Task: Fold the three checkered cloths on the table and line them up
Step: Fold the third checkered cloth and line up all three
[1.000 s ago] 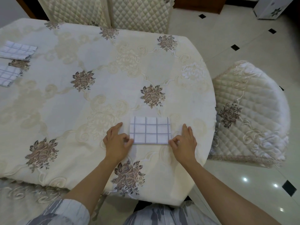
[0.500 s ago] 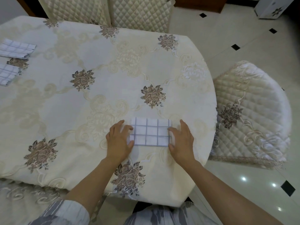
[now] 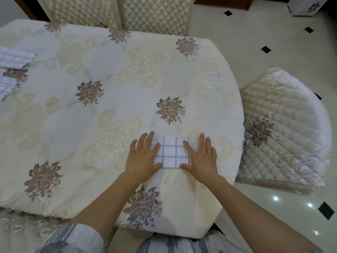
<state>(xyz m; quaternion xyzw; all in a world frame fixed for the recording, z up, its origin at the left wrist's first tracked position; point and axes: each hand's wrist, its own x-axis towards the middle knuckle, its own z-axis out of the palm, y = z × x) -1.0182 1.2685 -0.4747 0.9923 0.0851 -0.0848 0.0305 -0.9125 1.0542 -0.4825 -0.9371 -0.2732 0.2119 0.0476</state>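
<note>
A small folded white cloth with blue checks (image 3: 172, 152) lies near the table's front right edge. My left hand (image 3: 143, 157) presses flat on its left side with straight fingers. My right hand (image 3: 200, 156) lies flat over its right side, fingers spread. Two more folded checkered cloths sit at the far left edge of the view: one (image 3: 15, 57) further back, the other (image 3: 7, 87) nearer and partly cut off by the frame.
The table (image 3: 91, 110) wears a cream floral embroidered cover. A quilted chair (image 3: 284, 128) stands close on the right, and two quilted chair backs (image 3: 116, 11) stand behind the table. Glossy tiled floor (image 3: 273, 42) lies to the right.
Both hands moved inward from the cloth's corners and edges onto its top. They now lie flat on it, and less of the cloth shows between them.
</note>
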